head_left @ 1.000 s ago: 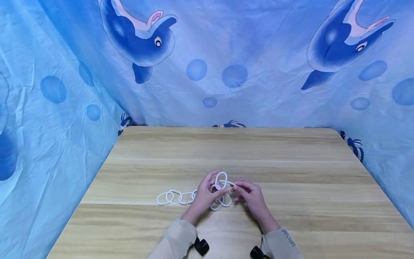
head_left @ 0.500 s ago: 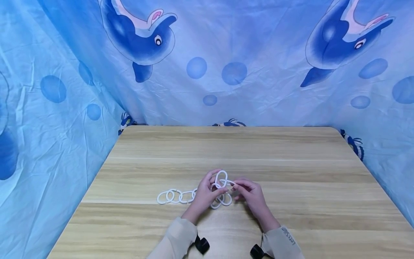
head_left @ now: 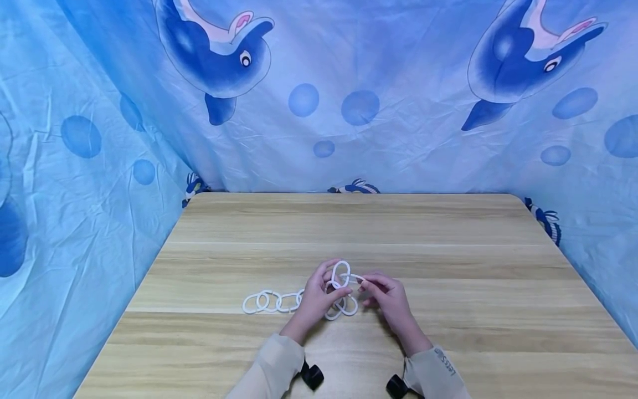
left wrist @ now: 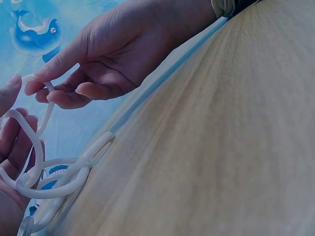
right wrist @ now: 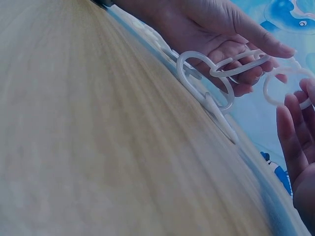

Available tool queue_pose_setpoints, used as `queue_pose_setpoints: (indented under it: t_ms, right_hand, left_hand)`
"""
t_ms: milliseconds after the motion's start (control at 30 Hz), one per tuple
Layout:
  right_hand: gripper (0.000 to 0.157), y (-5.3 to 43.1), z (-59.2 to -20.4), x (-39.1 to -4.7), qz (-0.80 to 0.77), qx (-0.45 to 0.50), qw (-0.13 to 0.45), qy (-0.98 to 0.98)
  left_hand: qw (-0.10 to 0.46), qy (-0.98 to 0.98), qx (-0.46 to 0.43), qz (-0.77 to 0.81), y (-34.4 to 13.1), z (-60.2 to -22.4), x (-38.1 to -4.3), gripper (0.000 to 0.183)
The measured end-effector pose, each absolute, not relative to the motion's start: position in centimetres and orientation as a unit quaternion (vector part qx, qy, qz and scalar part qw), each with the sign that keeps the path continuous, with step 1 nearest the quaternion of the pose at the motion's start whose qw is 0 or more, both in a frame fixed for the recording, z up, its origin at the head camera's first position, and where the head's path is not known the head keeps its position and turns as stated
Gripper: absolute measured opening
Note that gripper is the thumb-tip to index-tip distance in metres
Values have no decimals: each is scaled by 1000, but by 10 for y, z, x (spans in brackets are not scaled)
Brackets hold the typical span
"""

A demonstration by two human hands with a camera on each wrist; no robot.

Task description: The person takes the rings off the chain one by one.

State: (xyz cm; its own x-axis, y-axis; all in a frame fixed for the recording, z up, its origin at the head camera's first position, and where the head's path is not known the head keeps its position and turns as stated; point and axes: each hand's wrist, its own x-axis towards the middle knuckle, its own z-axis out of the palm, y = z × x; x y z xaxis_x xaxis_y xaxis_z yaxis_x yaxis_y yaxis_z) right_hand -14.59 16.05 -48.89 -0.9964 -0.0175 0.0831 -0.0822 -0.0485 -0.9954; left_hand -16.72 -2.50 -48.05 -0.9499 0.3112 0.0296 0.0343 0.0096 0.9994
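Observation:
My left hand [head_left: 317,293] pinches a white plastic chain link [right wrist: 241,72] between thumb and fingers. Joined to that link, another white link stands up above the fingertips in the head view. A further link [head_left: 356,276] reaches from there to my right hand [head_left: 390,296], whose thumb and forefinger pinch its end. Several links of the chain [right wrist: 183,73] hang from the left hand down to the table. More of the chain [head_left: 269,291] lies stretched out on the table left of the left hand, which hides part of it.
The wood-grain table [head_left: 448,332] extends around both hands. A blue curtain [head_left: 423,149] with printed dolphins hangs behind and at the sides. Black wrist cameras [head_left: 313,377] sit at both sleeve cuffs.
My right hand has moved very slightly to the right, and the link it pinches lies a little farther out and more level. The left hand keeps its hold; the chain on the table lies as before.

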Motion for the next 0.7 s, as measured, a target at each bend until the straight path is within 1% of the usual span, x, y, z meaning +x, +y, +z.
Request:
queue_pose_setpoints:
  t_ms: [200, 400, 700]
  right_hand:
    - [21, 162, -489, -151, 717, -63, 33, -694]
    - [25, 164, -487, -156, 706, -150, 49, -690]
    - [28, 174, -482, -160, 694, -198, 82, -688]
  left_hand:
    - [108, 701, 115, 696, -25, -480, -166, 72]
    - [108, 699, 111, 698, -24, -479, -167, 71]
    - [106, 695, 103, 704, -23, -479, -170, 71]
